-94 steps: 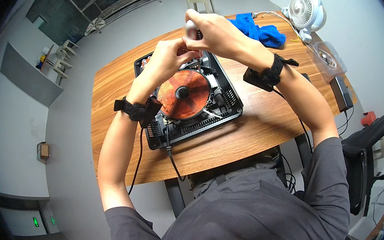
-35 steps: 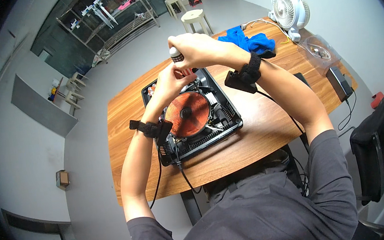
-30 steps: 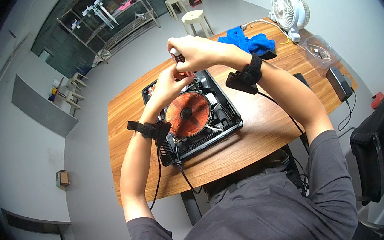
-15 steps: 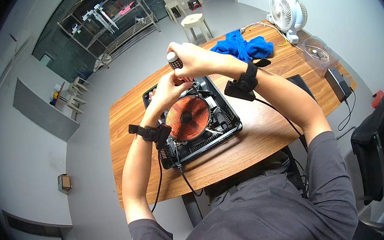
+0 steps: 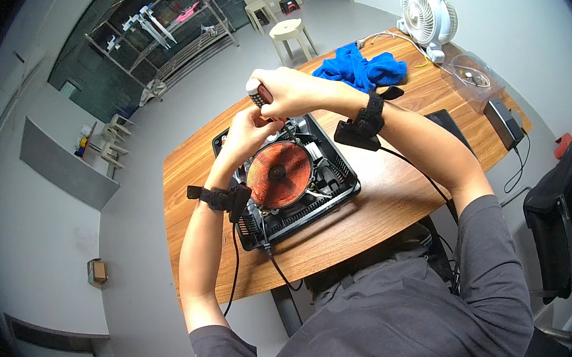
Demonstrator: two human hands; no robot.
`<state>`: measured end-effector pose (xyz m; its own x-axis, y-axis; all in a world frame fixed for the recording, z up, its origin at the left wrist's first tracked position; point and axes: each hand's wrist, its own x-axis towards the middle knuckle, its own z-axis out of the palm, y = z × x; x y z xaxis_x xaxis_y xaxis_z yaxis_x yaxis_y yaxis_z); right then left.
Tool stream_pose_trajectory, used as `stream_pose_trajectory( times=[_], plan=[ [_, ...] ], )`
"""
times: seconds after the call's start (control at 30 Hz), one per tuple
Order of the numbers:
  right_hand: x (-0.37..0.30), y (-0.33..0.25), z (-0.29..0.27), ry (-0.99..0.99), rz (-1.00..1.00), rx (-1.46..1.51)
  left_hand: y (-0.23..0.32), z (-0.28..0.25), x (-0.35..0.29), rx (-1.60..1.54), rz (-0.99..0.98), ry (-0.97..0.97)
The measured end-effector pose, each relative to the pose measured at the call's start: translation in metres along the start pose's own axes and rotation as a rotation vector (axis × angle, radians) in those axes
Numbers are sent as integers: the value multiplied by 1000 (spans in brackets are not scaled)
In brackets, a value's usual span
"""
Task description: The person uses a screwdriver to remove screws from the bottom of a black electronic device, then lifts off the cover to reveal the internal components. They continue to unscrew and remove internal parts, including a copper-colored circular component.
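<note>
An opened induction cooker [image 5: 323,209] lies on the table with its black casing facing up. Its round copper coil [image 5: 279,176] is exposed, and wires and small parts surround it. Above the casing's far side, my right hand [image 5: 286,92] is wrapped round the handle of a screwdriver [image 5: 254,87], which has a pale end and a dark, dotted and red grip. My left hand [image 5: 247,134] is closed at the lower part of the screwdriver, thumb and fingers drawn together. The screwdriver's tip is hidden behind my hands.
A crumpled blue cloth [image 5: 361,68] lies on the table's far side. Beyond it stand a white fan [image 5: 425,17], a clear plastic bag [image 5: 473,81] and a black power adapter [image 5: 503,123]. Cables hang from both my wrist straps. A black chair [image 5: 566,227] is at the right.
The screwdriver's handle has turned and leans slightly left, with more of its red side showing. My left wrist has shifted a little to the left. The cooker stays in place.
</note>
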<state>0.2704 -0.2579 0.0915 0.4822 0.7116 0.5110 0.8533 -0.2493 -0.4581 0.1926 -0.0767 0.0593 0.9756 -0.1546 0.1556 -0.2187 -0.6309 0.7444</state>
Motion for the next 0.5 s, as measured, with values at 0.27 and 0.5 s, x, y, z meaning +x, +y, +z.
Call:
stream_pose_trajectory(
  times=[0.27, 0.5],
  plan=[
    [1, 3, 9, 163, -63, -97, 7, 11, 0, 195, 57, 115],
    [-3, -4, 9, 95, -15, 29, -8, 8, 2, 66, -4, 68]
  ],
)
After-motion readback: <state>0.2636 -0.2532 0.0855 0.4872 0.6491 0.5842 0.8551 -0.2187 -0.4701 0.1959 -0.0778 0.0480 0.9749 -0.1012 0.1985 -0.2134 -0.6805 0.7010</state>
